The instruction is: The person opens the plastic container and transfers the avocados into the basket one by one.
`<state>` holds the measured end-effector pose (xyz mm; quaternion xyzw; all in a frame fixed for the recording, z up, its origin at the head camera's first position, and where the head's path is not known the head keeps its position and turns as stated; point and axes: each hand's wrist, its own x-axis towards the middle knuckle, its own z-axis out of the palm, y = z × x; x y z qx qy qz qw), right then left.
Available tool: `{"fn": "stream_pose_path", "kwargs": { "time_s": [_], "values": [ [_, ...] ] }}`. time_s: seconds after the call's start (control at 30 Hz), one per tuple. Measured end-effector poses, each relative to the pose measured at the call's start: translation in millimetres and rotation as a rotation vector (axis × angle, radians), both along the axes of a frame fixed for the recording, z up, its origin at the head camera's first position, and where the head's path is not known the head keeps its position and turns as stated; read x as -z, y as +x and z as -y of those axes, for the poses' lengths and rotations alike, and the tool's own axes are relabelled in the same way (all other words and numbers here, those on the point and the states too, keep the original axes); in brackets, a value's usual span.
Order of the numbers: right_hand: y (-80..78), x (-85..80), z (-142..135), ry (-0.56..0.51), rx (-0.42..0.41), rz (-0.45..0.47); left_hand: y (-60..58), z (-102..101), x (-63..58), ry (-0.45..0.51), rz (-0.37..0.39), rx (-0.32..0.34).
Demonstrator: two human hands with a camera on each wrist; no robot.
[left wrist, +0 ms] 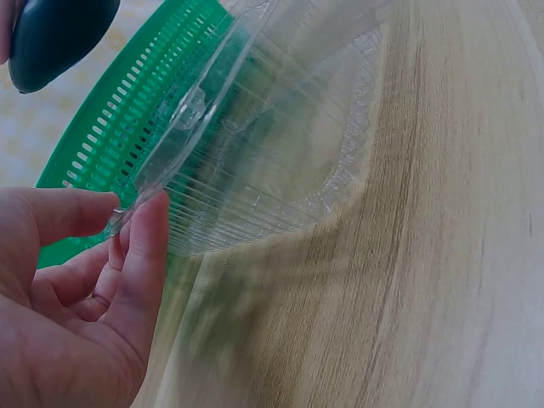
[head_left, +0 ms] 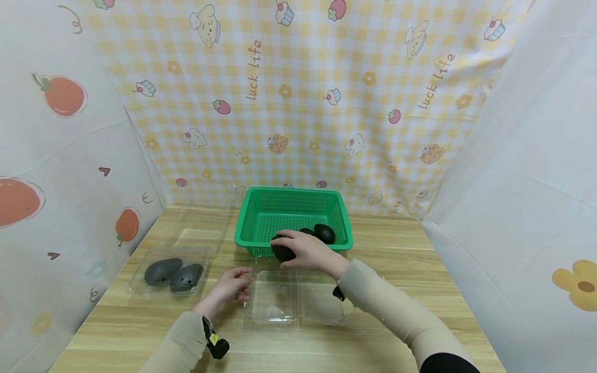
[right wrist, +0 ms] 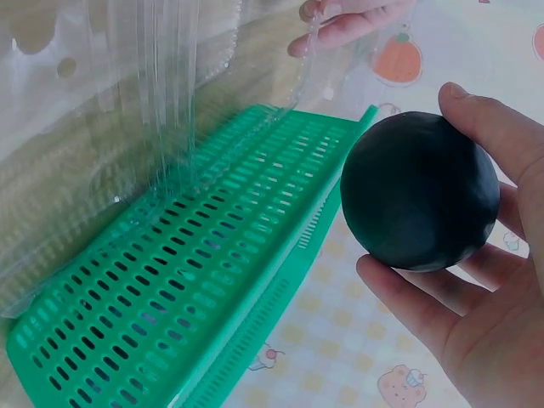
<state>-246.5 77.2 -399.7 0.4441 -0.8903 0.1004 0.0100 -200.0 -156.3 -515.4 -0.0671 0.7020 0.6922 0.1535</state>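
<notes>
My right hand [head_left: 311, 253] holds a smooth, blackish avocado [head_left: 282, 253] in front of the basket's near rim. In the right wrist view, thumb and fingers curl round the avocado [right wrist: 421, 191], which looks round from there. My left hand [head_left: 230, 286] pinches the left edge of a clear plastic clamshell box [head_left: 272, 314] between thumb and finger, as the left wrist view confirms. That box lies open on the table, one half beside the other. Behind it stands a green slotted basket [head_left: 241, 228] with two more dark avocados [head_left: 324, 233] at its right front.
To the left, another open clear clamshell box [head_left: 137, 282] holds two dark avocados [head_left: 163, 271]; its lid [head_left: 198, 235] lies back behind it. The wooden table [head_left: 396, 290] meets patterned cloth walls [head_left: 298, 129] at the back and both sides.
</notes>
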Motion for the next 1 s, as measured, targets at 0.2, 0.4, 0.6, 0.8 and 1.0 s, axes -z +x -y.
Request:
{"fn": "stream_pose_path", "kwargs": {
  "time_s": [0.2, 0.4, 0.6, 0.8, 1.0],
  "values": [
    [-5.3, -2.9, -2.7, 0.008, 0.023, 0.005, -0.2, -0.4, -0.2, -0.007, 0.0, -0.002],
    [-11.5, -7.6, -4.9, 0.004, 0.043, 0.024, 0.2, -0.3, -0.9, -0.004, -0.005, -0.002],
    [-18.6, -10.9, -6.6, 0.014, 0.047, 0.0, 0.3, 0.1, -1.2, -0.001, -0.006, 0.001],
    [-24.8, -15.7, -6.6, 0.0, 0.052, -0.003, -0.7, 0.4, -0.1, -0.005, -0.005, 0.002],
    [-30.1, -21.0, -7.3, -0.014, 0.064, 0.023, -0.1, 0.0, -1.1, 0.001, -0.003, 0.002]
  ]
}}
